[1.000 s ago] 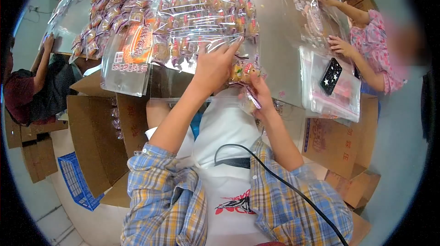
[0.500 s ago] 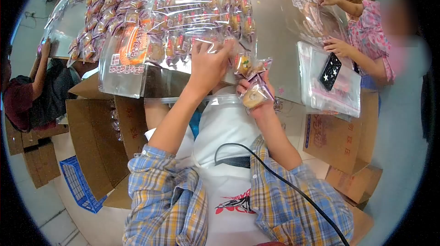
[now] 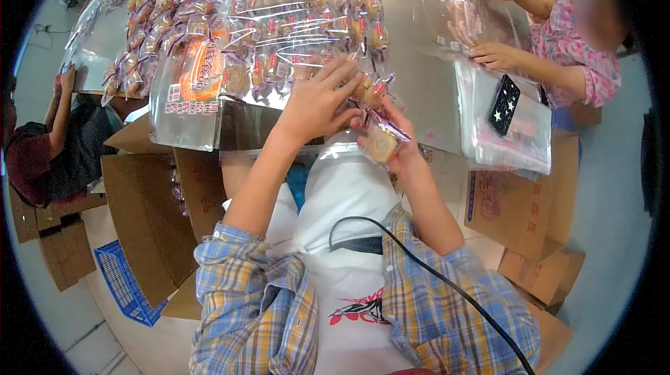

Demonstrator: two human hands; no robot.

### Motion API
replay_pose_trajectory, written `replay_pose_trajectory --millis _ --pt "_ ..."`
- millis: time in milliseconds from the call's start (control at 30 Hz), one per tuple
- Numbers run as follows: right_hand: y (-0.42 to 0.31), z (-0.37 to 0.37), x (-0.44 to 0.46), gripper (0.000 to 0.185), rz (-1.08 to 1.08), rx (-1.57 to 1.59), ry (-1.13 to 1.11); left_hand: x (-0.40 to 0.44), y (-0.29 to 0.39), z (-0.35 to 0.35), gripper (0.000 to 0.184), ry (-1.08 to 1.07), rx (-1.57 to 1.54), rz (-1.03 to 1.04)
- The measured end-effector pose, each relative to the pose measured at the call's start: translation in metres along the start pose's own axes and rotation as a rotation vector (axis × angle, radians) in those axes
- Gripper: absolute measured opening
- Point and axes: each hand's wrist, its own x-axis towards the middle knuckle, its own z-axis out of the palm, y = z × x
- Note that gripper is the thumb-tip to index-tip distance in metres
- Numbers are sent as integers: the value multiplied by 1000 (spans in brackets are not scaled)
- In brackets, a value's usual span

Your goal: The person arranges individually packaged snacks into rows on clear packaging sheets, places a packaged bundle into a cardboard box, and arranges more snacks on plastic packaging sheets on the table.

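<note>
Left hand (image 3: 317, 99) palm down, fingers slightly spread by the near row of wrapped cakes (image 3: 324, 22) at 12 o'clock, perhaps steadying them; grip hidden, cannot tell. Right hand (image 3: 399, 139), at its 4 o'clock, pinches a wrapped pastry (image 3: 382, 144), likely for secure hold. At 3 o'clock, starred phone (image 3: 504, 106) lies on clear bags (image 3: 527, 141), maybe as weight.

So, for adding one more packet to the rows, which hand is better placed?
Probably the right hand: it already holds a wrapped packet, close to the near right end of the rows. The left hand is over their near edge; its grip is unclear.
</note>
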Motion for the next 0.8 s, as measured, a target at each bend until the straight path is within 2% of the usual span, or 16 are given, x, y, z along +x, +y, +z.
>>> replay_pose_trajectory --millis 33,133,167,267,300,400,433,533,633,733,800 --pt "-4 1 -2 41 38 -12 -6 0 -2 3 53 5 32 11" --pt "-2 -7 6 37 -46 -267 87 -2 -1 12 51 25 100 -39" --pt "2 -15 9 38 -137 -443 126 -1 -3 15 53 98 63 -14" --pt "17 -40 16 41 -415 -966 239 -1 0 17 56 67 61 -91" --pt "14 -20 1 55 -476 -1205 299 -1 3 13 58 65 49 -94" --pt "10 11 -20 57 -627 -1749 429 3 8 14 57 73 76 -117" --pt "13 10 -18 57 -642 -1657 440 4 9 13 56 69 68 -120" --pt "6 27 -26 58 -621 -1689 452 4 9 11 53 80 37 -131" --pt "2 26 -23 59 -754 -1766 416 5 9 13 47 155 -6 -123" --pt "5 28 -22 59 -763 -1759 344 8 8 13 42 221 -11 -107" --pt "12 33 -26 57 -855 -1800 327 5 12 13 41 237 1 -122"
